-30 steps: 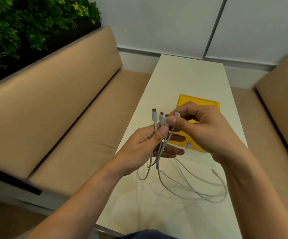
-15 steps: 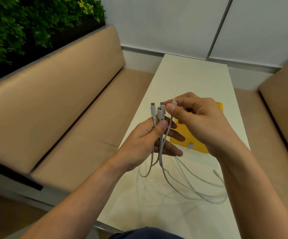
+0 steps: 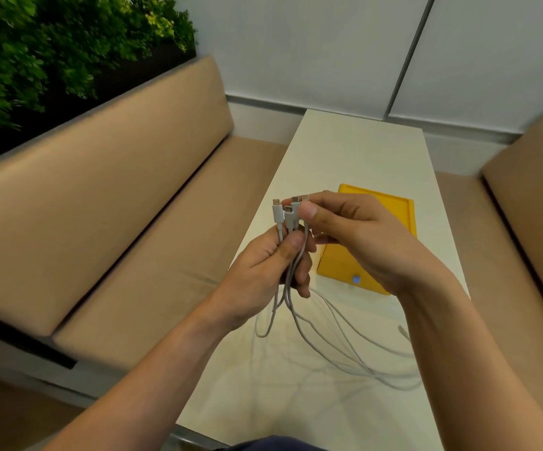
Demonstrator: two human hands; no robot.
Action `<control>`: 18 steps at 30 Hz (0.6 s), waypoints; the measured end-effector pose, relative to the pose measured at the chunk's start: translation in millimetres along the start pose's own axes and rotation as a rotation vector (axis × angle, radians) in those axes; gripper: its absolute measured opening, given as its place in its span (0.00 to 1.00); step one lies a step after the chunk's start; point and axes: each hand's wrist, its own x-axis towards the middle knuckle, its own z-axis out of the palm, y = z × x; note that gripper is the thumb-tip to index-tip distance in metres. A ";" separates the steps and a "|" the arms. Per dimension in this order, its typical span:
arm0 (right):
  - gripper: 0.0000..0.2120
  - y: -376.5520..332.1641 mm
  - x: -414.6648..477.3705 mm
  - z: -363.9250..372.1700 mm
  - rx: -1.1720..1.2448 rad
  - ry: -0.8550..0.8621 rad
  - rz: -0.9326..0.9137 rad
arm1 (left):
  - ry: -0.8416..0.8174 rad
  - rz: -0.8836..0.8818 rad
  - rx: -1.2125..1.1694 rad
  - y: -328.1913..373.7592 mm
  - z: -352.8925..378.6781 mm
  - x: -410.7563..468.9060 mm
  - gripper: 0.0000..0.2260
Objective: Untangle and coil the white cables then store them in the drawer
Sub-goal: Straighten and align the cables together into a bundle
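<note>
The right hand (image 3: 361, 242) has drawn its pinched plug (image 3: 305, 199) in beside the others. The left hand (image 3: 260, 275) grips the white cables (image 3: 276, 307) in curled fingers (image 3: 302, 275); their loops lie, seemingly tangled, toward the worktop's (image 3: 354, 148) right edge.

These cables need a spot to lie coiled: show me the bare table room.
Bare: the far end of the long white table, between the flat yellow drawer box and the wall. Crowded: near the box's front, where the loose white cables sprawl.
</note>
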 end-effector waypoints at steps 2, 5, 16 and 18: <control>0.13 0.7 0.1 0.2 -0.057 0.007 -0.032 | 0.003 -0.008 0.007 2.0 -0.4 -1.5 0.17; 0.07 2.6 3.2 -0.8 -0.108 0.049 -0.075 | -0.026 -0.015 0.032 3.9 0.0 -2.8 0.16; 0.03 1.7 4.1 -2.4 0.007 0.080 -0.101 | -0.145 -0.080 -0.031 11.9 -8.0 0.6 0.16; 0.01 1.2 4.2 -1.9 -0.069 0.089 -0.116 | -0.155 -0.083 0.017 12.9 -9.5 2.5 0.16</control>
